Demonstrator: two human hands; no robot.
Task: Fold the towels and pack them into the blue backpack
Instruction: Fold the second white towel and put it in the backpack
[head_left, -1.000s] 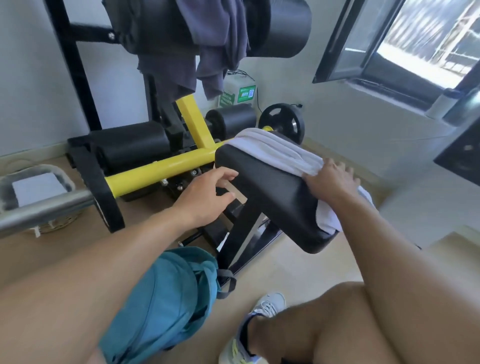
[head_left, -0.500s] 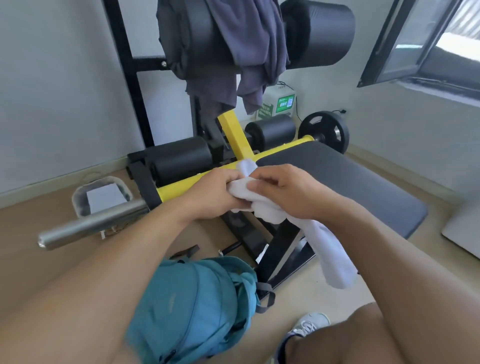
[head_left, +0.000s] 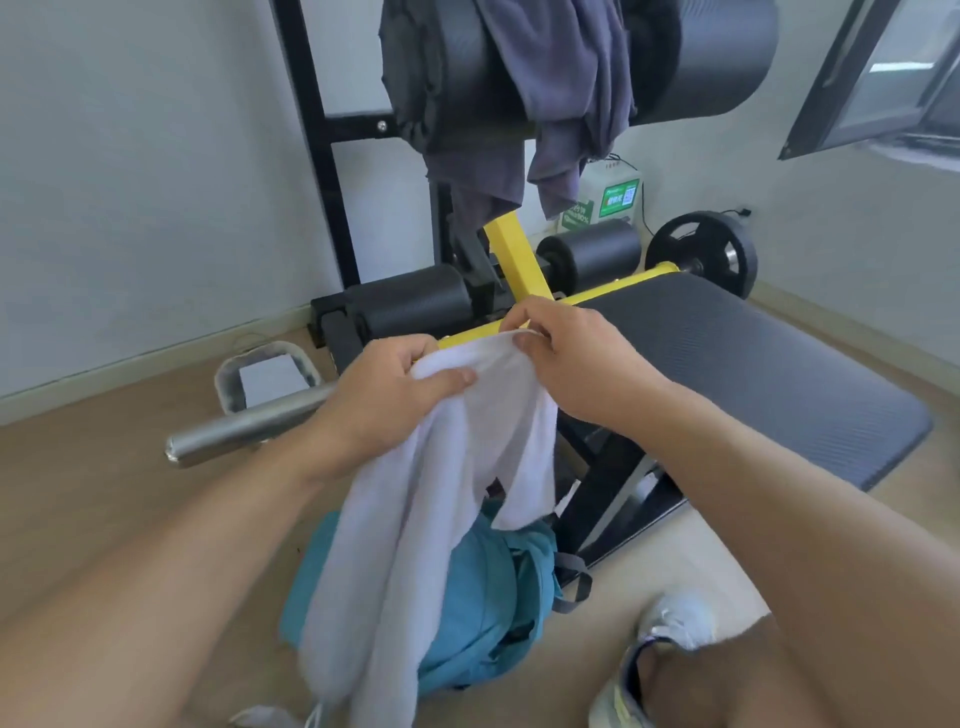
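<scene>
Both hands (head_left: 470, 376) pinch the white towel (head_left: 415, 519); it hides much of the blue backpack (head_left: 483, 603).

Single head-worn view looks forward and down, close over the hands (head_left: 467, 374).

white towel (head_left: 415, 519): off the bench pad (head_left: 753, 374), now hanging open over the blue backpack (head_left: 483, 597). i see left hand (head_left: 384, 400) and right hand (head_left: 566, 353) moved apart, pinching its top edge.
</scene>
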